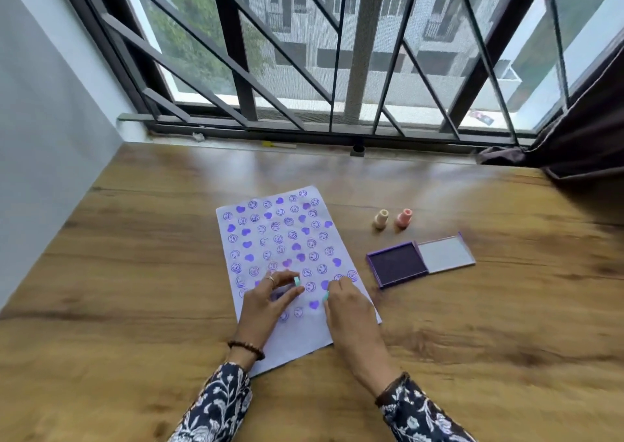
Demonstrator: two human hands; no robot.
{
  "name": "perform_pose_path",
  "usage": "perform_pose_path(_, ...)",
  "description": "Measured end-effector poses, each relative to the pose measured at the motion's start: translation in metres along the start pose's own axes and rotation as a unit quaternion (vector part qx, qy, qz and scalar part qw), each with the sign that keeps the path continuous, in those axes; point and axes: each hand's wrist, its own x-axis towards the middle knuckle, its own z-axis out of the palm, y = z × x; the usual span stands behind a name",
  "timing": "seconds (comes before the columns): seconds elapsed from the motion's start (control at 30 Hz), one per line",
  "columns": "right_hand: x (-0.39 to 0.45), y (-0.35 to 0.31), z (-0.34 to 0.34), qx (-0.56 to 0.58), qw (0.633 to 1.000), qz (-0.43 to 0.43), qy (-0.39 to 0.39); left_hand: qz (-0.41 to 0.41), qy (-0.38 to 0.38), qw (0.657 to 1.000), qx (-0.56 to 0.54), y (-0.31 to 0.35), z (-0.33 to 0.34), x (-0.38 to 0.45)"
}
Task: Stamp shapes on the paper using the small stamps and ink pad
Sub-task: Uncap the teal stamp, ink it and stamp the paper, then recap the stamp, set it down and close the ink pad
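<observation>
A white paper [293,340] covered with several purple smiley and heart prints lies on the wooden table in front of me. My left hand [266,303] hovers over its lower part with fingers curled towards the thumb. A dark purplish patch shows in the gap, and I cannot tell whether it is a print or something held. My right hand [347,310] rests palm down on the paper's lower right, fingertips pressing on the sheet. To the right of the paper, a cream stamp [381,218] and a pink stamp [404,218] stand upright. Nearer me lies the purple ink pad [396,264], with its lid [445,254] folded open.
The wooden table [135,256] reaches a barred window at the back. A dark curtain [580,144] hangs at the far right, its hem touching the table. A grey wall runs along the left side. Small bits lie on the window sill.
</observation>
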Motion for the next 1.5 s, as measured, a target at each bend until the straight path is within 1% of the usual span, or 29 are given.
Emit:
perform_pose_path(0.13, 0.008, -0.001, -0.011, -0.032, 0.999, -0.019, -0.036, -0.012, 0.0, 1.0, -0.008, 0.002, 0.0, 0.0)
perform_pose_path(0.2, 0.01, 0.002, -0.015, -0.016, 0.998, -0.026, -0.046, -0.015, -0.003, 1.0, -0.01, 0.004, 0.0, 0.0)
perform_pose_path(0.23, 0.013, 0.006, -0.017, 0.021, 0.999, -0.014, -0.047, -0.015, -0.006, 1.0, -0.009, 0.005, -0.001, 0.0)
perform_pose_path(0.3, 0.018, 0.018, -0.025, 0.151, 0.986, 0.044, -0.059, -0.013, -0.009, 1.0, 0.001, 0.007, -0.002, -0.001)
perform_pose_path(0.33, 0.019, 0.026, -0.03, 0.243, 0.964, 0.081, -0.066, -0.011, -0.007, 1.0, 0.002, 0.009, -0.003, -0.002)
perform_pose_path(0.37, 0.019, 0.033, -0.036, 0.353, 0.926, 0.12, -0.065, -0.006, -0.003, 1.0, -0.001, 0.011, -0.003, -0.003)
perform_pose_path(0.43, 0.015, 0.044, -0.043, 0.555, 0.81, 0.183, -0.047, 0.01, 0.009, 1.0, -0.014, 0.016, -0.002, -0.007)
perform_pose_path(0.47, 0.011, 0.049, -0.045, 0.618, 0.759, 0.2, -0.035, 0.012, 0.012, 0.999, -0.029, 0.018, -0.001, -0.008)
perform_pose_path(0.5, 0.007, 0.052, -0.047, 0.65, 0.73, 0.208, -0.026, 0.005, 0.012, 0.998, -0.054, 0.021, 0.001, -0.009)
perform_pose_path(0.53, 0.003, 0.055, -0.048, 0.661, 0.72, 0.207, -0.024, -0.005, 0.009, 0.997, -0.081, 0.023, 0.004, -0.01)
perform_pose_path(0.6, -0.004, 0.055, -0.048, 0.663, 0.723, 0.19, -0.036, -0.013, 0.0, 0.993, -0.121, 0.029, 0.01, -0.01)
perform_pose_path(0.7, -0.01, 0.049, -0.046, 0.654, 0.738, 0.16, -0.043, -0.006, -0.027, 0.991, -0.133, 0.039, 0.02, -0.007)
perform_pose_path(0.8, -0.01, 0.041, -0.044, 0.633, 0.762, 0.138, -0.019, -0.002, -0.053, 0.989, -0.138, 0.046, 0.027, -0.004)
perform_pose_path(0.9, -0.008, 0.038, -0.047, 0.614, 0.779, 0.127, 0.003, 0.006, -0.063, 0.99, -0.128, 0.05, 0.029, 0.0)
perform_pose_path(0.97, -0.006, 0.038, -0.051, 0.606, 0.786, 0.119, 0.009, 0.004, -0.063, 0.99, -0.13, 0.051, 0.03, 0.004)
perform_pose_path(1.1, -0.001, 0.04, -0.058, 0.616, 0.781, 0.102, 0.008, -0.023, -0.072, 0.986, -0.15, 0.056, 0.033, 0.013)
perform_pose_path(1.23, 0.014, 0.045, -0.062, 0.604, 0.787, 0.119, 0.026, -0.019, -0.066, 0.988, -0.142, 0.058, 0.038, 0.023)
perform_pose_path(1.3, 0.024, 0.046, -0.063, 0.584, 0.802, 0.119, 0.036, -0.009, -0.062, 0.99, -0.124, 0.059, 0.043, 0.026)
perform_pose_path(1.4, 0.04, 0.044, -0.062, 0.535, 0.835, 0.109, 0.065, -0.001, -0.06, 0.992, -0.115, 0.061, 0.052, 0.033)
perform_pose_path(1.43, 0.045, 0.044, -0.061, 0.529, 0.84, 0.1, 0.072, -0.002, -0.056, 0.992, -0.111, 0.061, 0.055, 0.037)
perform_pose_path(1.5, 0.054, 0.046, -0.06, 0.551, 0.826, 0.093, 0.074, -0.009, -0.036, 0.995, -0.097, 0.06, 0.059, 0.049)
